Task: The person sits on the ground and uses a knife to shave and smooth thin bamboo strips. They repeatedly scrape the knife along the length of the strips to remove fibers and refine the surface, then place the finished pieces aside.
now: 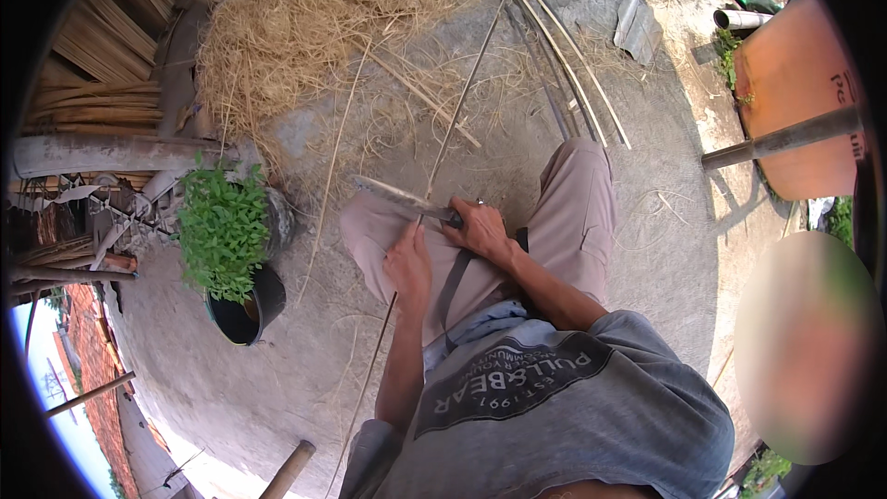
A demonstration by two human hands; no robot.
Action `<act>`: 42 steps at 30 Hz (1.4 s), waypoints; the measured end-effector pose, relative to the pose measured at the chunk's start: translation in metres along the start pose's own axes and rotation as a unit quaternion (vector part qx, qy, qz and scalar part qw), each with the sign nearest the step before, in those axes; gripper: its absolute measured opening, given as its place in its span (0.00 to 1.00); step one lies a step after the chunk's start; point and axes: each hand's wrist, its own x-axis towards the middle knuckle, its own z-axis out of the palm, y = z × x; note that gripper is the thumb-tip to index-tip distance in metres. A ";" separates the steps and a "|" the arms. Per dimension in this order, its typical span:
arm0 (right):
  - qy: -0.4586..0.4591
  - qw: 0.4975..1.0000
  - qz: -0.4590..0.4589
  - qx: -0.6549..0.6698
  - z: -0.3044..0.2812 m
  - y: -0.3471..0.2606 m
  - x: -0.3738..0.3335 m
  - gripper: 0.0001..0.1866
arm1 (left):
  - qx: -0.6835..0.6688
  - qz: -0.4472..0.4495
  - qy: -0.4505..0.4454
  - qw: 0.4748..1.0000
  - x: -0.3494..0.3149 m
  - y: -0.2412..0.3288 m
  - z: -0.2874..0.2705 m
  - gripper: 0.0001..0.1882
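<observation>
My right hand (480, 227) is closed round the dark handle of a knife (395, 194), whose long blade points left above my lap. My left hand (407, 263) grips a long, thin bamboo strip (465, 102) just nearer than the blade. The strip runs from the far edge of the view, meets the blade beside my fingers, and continues past my left forearm toward the lower edge. Where blade and strip touch, the exact contact is too small to make out. My legs in pale trousers (577, 212) are bent on either side, with a dark strap across the lap.
A large heap of curly bamboo shavings (277, 46) lies at the far left. Pale strips (564, 46) stretch over the concrete ahead. To the left stand a leafy green plant (222, 231) and a black bucket (270, 300). An orange panel (785, 92) and a pole (785, 139) are at right.
</observation>
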 end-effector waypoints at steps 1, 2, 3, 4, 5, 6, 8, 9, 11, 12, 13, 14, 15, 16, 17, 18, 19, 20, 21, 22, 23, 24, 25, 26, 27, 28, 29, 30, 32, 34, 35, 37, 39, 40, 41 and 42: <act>-0.011 1.000 0.014 0.004 -0.003 -0.001 -0.001 0.21 | -0.006 0.001 -0.001 1.000 0.001 -0.001 0.002 0.12; -0.021 0.999 0.029 0.008 -0.005 -0.002 -0.004 0.21 | -0.013 0.002 -0.001 1.000 -0.002 -0.003 0.005 0.12; -0.032 0.999 0.041 0.002 -0.012 -0.006 -0.006 0.22 | -0.022 0.007 -0.001 1.000 -0.001 -0.002 0.008 0.12; -0.040 0.998 0.055 -0.004 -0.021 -0.011 -0.010 0.24 | -0.023 0.010 -0.001 1.000 -0.001 0.000 0.008 0.12; -0.049 0.996 0.069 -0.010 -0.026 -0.014 -0.013 0.25 | -0.023 0.013 -0.002 1.000 -0.002 0.002 0.007 0.12; -0.050 0.996 0.078 -0.002 -0.027 -0.015 -0.013 0.28 | -0.024 0.016 -0.004 1.000 -0.004 0.004 0.007 0.12; -0.043 0.997 0.070 -0.004 -0.028 -0.010 -0.010 0.27 | -0.025 0.033 -0.002 0.999 -0.002 0.003 0.010 0.12; -0.041 0.997 0.064 -0.005 -0.027 -0.007 -0.009 0.27 | -0.025 0.039 0.001 0.999 -0.001 0.001 0.011 0.12; -0.024 0.998 0.062 -0.009 -0.021 0.004 -0.010 0.26 | -0.017 0.042 0.001 0.999 0.001 0.001 0.019 0.11; -0.021 0.998 0.058 -0.007 -0.020 0.004 -0.009 0.25 | -0.008 0.038 0.002 0.999 0.001 0.001 0.017 0.11; -0.005 0.998 0.057 -0.002 -0.020 0.006 -0.009 0.24 | -0.009 0.039 0.001 0.999 0.002 0.003 0.016 0.11; 0.011 0.998 0.056 0.003 -0.021 0.007 -0.009 0.23 | -0.010 0.039 -0.001 0.999 0.004 0.005 0.016 0.11; 0.021 0.998 0.054 0.012 -0.020 0.003 -0.012 0.22 | -0.006 0.034 -0.003 0.999 0.002 0.004 0.012 0.11; 0.007 0.998 0.055 0.008 -0.021 0.001 -0.012 0.22 | -0.007 0.028 0.000 1.000 0.002 0.001 0.014 0.11; -0.007 0.998 0.056 0.005 -0.025 -0.001 -0.010 0.22 | -0.007 0.023 0.004 1.000 0.004 -0.003 0.018 0.11; -0.020 0.998 0.060 0.000 -0.027 -0.001 -0.009 0.23 | -0.009 0.018 0.004 1.000 0.004 -0.003 0.020 0.11; -0.034 0.998 0.043 -0.013 -0.026 0.001 -0.009 0.22 | 0.012 0.018 0.013 1.000 0.003 -0.004 0.022 0.12; -0.048 0.998 0.025 -0.025 -0.026 0.002 -0.009 0.22 | 0.033 0.018 0.022 0.999 0.002 -0.005 0.024 0.12; -0.061 0.997 0.009 -0.039 -0.027 0.006 -0.009 0.22 | 0.053 0.019 0.029 0.998 0.001 -0.003 0.027 0.13; -0.056 0.997 0.017 -0.058 -0.032 0.010 -0.004 0.22 | 0.042 0.013 0.029 0.999 0.000 0.000 0.027 0.13; -0.051 0.995 0.026 -0.076 -0.038 0.016 0.003 0.21 | 0.032 0.007 0.029 0.999 -0.002 0.005 0.025 0.13; -0.048 0.994 0.034 -0.097 -0.045 0.021 0.009 0.21 | 0.019 -0.001 0.028 0.999 -0.004 0.009 0.025 0.13; -0.045 0.994 0.059 -0.084 -0.046 0.019 0.011 0.20 | 0.026 -0.003 0.018 1.000 -0.001 0.012 0.025 0.13; -0.041 0.993 0.084 -0.072 -0.045 0.016 0.014 0.19 | 0.032 -0.005 0.007 0.999 0.009 0.017 0.027 0.13; -0.030 0.992 0.105 -0.064 -0.047 0.013 0.022 0.18 | 0.034 -0.002 0.004 0.999 0.021 0.024 0.029 0.13; -0.007 0.993 0.098 -0.067 -0.043 0.009 0.019 0.18 | 0.037 -0.001 -0.005 0.999 0.025 0.028 0.027 0.13; 0.003 0.994 0.067 -0.084 -0.049 0.011 0.021 0.18 | 0.040 -0.001 -0.015 0.999 0.029 0.032 0.025 0.13; 0.010 0.995 0.039 -0.096 -0.053 0.015 0.020 0.18 | 0.047 -0.001 -0.028 0.998 0.031 0.031 0.022 0.13; 0.002 0.990 0.077 -0.117 -0.071 0.027 0.035 0.19 | -0.012 0.031 0.018 0.999 0.031 0.030 0.029 0.13; 0.012 0.991 0.098 -0.090 -0.071 0.024 0.039 0.19 | -0.036 0.046 0.041 0.997 0.037 0.035 0.031 0.12; 0.016 0.991 0.108 -0.076 -0.069 0.022 0.041 0.19 | -0.026 0.043 0.040 0.998 0.041 0.033 0.028 0.13; 0.013 0.992 0.086 -0.090 -0.065 0.018 0.041 0.19 | -0.006 0.041 0.035 0.999 0.048 0.037 0.021 0.13; 0.016 0.989 0.067 -0.131 -0.084 0.034 0.053 0.20 | 0.015 0.039 0.022 0.999 0.043 0.044 0.016 0.13; 0.053 0.982 0.145 -0.111 -0.102 0.059 0.074 0.19 | 0.000 0.034 0.019 0.999 0.033 0.053 0.015 0.13; 0.089 0.966 0.227 -0.089 -0.113 0.080 0.091 0.19 | -0.012 0.031 0.013 0.999 0.017 0.060 0.015 0.13; 0.087 0.968 0.217 -0.095 -0.116 0.076 0.100 0.19 | -0.019 0.030 0.009 0.999 0.008 0.056 0.010 0.13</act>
